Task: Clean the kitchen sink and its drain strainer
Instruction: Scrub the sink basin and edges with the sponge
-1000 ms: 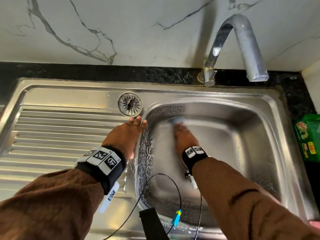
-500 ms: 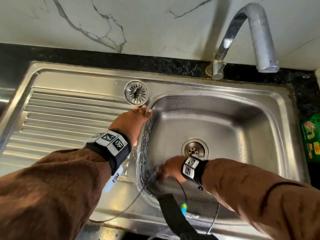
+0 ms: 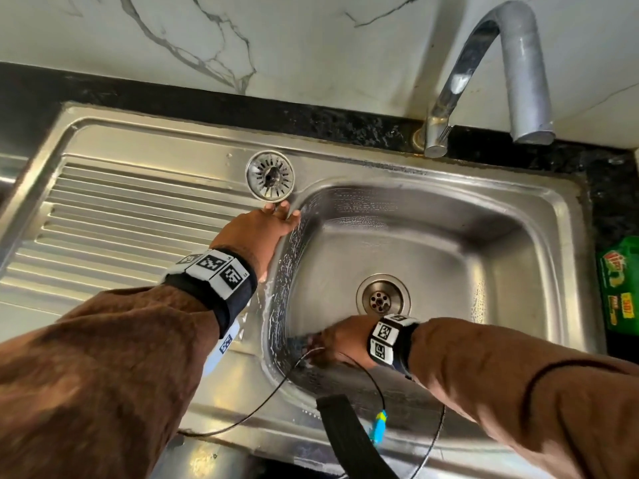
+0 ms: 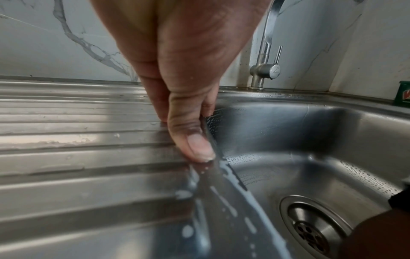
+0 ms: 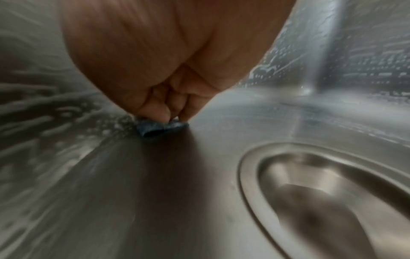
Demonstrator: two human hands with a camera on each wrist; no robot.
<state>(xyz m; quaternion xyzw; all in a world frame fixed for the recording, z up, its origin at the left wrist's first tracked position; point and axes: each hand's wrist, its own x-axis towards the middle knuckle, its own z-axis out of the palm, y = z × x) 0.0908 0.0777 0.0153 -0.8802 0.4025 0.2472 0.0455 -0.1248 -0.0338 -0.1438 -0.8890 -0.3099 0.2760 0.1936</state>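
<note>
Both arms, in brown sleeves with black bands and white marker tags at the wrists, reach forward and down. The left hand [image 3: 257,233] lies palm down, fingers straight and together, thumb [image 4: 190,138] stretched along beside them. The right hand [image 3: 337,342] sits lower and nearer the body, its fingers [image 5: 155,106] curled tight and pinching downward, knuckles turned leftward.

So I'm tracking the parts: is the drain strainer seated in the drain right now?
No, the drain strainer lies on the sink ledge; the drain is open.
</note>
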